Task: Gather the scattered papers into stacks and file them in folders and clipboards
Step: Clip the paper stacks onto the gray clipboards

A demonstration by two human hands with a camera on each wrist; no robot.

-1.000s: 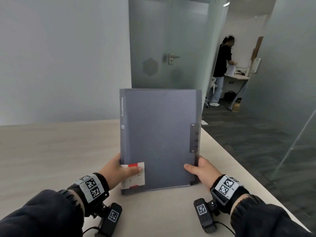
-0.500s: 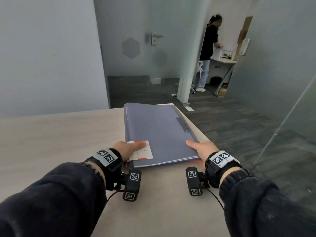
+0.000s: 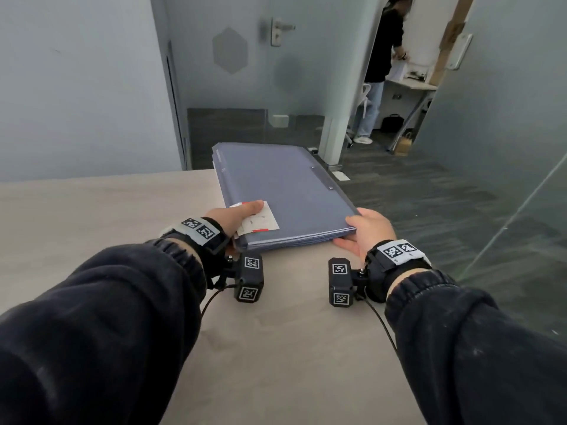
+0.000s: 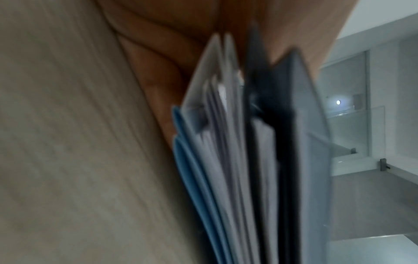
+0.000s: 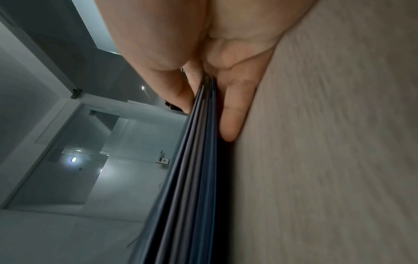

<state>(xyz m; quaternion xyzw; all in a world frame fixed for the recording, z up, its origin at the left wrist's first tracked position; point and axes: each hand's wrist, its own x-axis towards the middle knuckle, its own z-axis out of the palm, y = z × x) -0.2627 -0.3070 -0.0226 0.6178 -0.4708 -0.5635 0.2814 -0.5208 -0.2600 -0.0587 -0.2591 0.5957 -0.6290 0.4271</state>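
1. Across the middle of the head view, I am holding a stack of folders (image 3: 285,191) nearly flat, its near edge just over the table (image 3: 92,216) and its far end reaching past the table's far edge.
2. My left hand (image 3: 234,216) is gripping the stack's near left corner, thumb lying on a white label (image 3: 260,220) with red marks on the top cover.
3. My right hand (image 3: 369,230) is pinching the near right corner, thumb on top and fingers (image 5: 235,107) straight underneath, between stack and table.
4. Seen from the left wrist, the stack is showing blue and grey covers with white papers (image 4: 217,142) between them, blurred.
5. At the upper right of the head view, a person (image 3: 383,65) is standing by a desk (image 3: 411,84) beyond a glass wall (image 3: 506,102).
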